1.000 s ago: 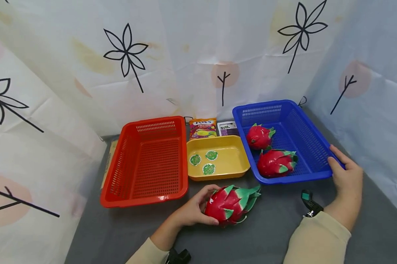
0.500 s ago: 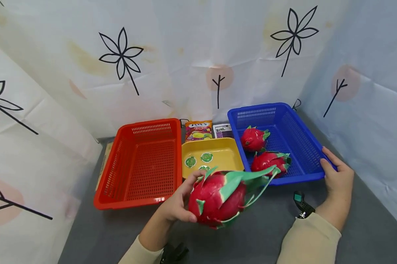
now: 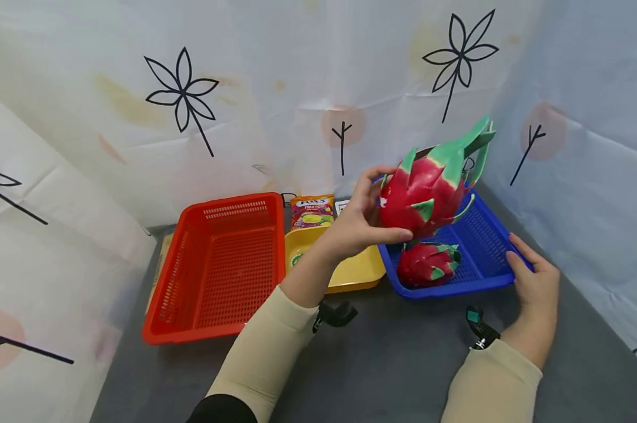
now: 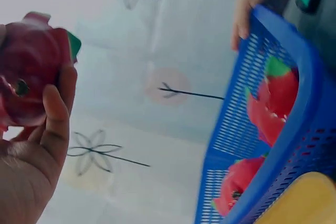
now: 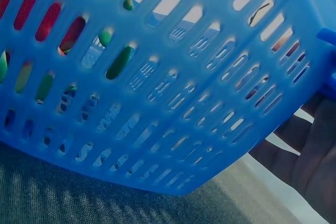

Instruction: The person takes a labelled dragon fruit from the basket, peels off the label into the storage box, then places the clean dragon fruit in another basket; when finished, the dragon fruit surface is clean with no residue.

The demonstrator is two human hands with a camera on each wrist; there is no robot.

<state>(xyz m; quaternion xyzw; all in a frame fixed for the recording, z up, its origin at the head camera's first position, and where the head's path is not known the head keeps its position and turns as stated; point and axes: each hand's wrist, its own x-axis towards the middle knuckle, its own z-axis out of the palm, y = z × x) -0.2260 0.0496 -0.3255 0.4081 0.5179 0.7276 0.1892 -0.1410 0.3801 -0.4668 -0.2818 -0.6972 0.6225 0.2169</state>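
Observation:
My left hand point(image 3: 358, 217) grips a large red dragon fruit point(image 3: 424, 197) with green leaf tips, raised over the blue basket point(image 3: 479, 285). In the left wrist view the held dragon fruit point(image 4: 31, 72) sits between curled fingers and thumb, apart from the basket. A second dragon fruit point(image 3: 428, 264) lies inside the basket near its front left. Another dragon fruit point(image 4: 239, 182) in there shows in the left wrist view but is hidden in the head view. My right hand point(image 3: 535, 288) holds the basket's right rim, its fingers point(image 5: 286, 156) at the outer corner in the right wrist view.
A red basket point(image 3: 157, 311) stands at the left on the grey table point(image 3: 382, 352). Between the baskets is a yellow tray point(image 3: 358, 270) with green stickers, partly behind my left arm. A candy bag point(image 3: 312, 211) stands behind it. Patterned white cloth point(image 3: 276, 117) encloses the back and sides.
My left hand has lifted the large dragon fruit from the table and carried it up and right, over the blue basket. My right hand stays on the basket's rim.

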